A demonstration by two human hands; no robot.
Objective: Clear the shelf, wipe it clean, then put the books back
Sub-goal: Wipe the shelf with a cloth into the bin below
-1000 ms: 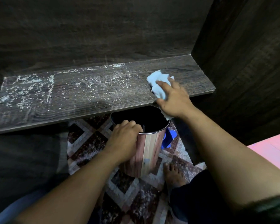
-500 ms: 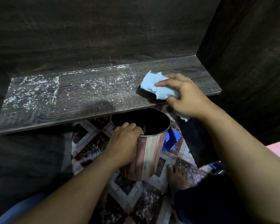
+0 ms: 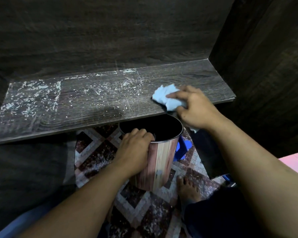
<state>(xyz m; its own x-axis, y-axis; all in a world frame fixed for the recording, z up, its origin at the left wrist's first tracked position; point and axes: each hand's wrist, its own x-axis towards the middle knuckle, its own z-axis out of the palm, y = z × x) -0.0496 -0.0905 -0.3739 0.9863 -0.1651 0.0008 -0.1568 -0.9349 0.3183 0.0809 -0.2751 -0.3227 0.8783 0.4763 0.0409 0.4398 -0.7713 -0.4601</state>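
Note:
A dark wooden shelf (image 3: 96,107) runs across the view, speckled with white dust on its left and middle; its right end looks wiped. My right hand (image 3: 194,107) grips a crumpled light blue cloth (image 3: 165,95) and presses it on the shelf near the front right edge. My left hand (image 3: 136,148) grips the rim of a wood-patterned bin (image 3: 160,160) held just below the shelf's front edge, under the cloth. No books are in view.
Dark wood panels close the back and right side (image 3: 265,66) of the shelf. Below lies a patterned tile floor (image 3: 96,152) with white dust, my bare foot (image 3: 187,188), and a blue object (image 3: 182,148) behind the bin. A pink surface (image 3: 296,162) shows at right.
My right hand has slid the cloth from the front edge over the bin back onto the shelf and turned sideways. My left hand keeps holding the bin in place.

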